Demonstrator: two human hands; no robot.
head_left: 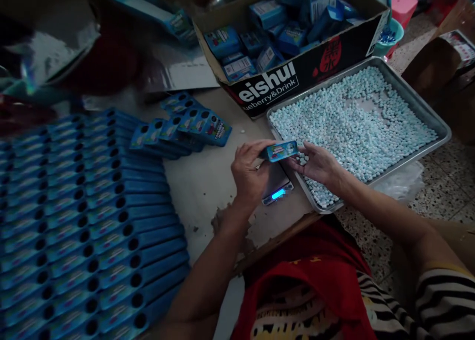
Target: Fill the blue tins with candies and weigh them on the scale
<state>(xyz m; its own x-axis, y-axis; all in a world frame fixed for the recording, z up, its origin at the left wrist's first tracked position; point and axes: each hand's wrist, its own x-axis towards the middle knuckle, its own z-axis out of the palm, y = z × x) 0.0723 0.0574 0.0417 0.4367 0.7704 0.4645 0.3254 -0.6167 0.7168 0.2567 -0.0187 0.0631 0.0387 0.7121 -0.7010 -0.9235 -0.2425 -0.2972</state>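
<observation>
My left hand [252, 169] grips a small blue candy box [282, 151], tilted on its side above a digital scale [279, 181] with a lit blue display. Cupped close to the box's right end, my right hand [315, 163] holds several pale blue and white candies [302, 158] on its curled fingers. Right beside that hand lies a metal tray [443, 132] spread with many more of these candies. Part of the scale is hidden under my left hand and the box.
Rows of blue boxes with dark round holes [122, 216] fill the left side. Several more boxes [200, 124] lean together behind my left hand. A black carton [270, 85] of blue boxes stands at the back. The table's front edge [282, 236] is near my body.
</observation>
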